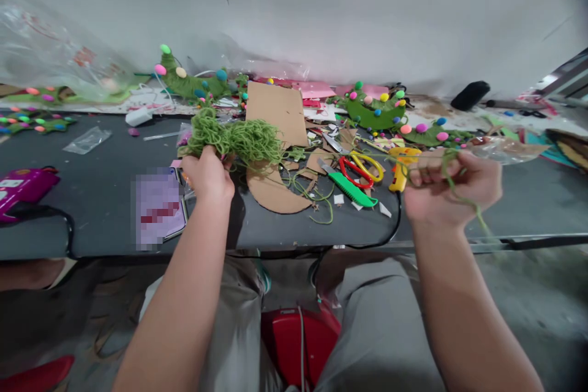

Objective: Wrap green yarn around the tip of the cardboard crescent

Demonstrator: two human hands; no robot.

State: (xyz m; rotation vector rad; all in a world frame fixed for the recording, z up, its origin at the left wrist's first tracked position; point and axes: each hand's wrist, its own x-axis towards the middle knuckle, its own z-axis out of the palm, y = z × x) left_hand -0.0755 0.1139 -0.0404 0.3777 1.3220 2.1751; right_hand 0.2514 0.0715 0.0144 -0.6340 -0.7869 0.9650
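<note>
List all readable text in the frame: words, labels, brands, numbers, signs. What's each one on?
No text is legible anywhere.
Plastic bag: red print, too blurred to read.
Phone: screen pixelated, with a dark red band; no readable words.
Purple device: pale label patches near the left edge of the picture, too small to read.

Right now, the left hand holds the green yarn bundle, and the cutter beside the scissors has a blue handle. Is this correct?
The colour is wrong: in the head view, the cutter beside the scissors has a green handle, not blue. The left hand does hold the green yarn bundle.
</note>
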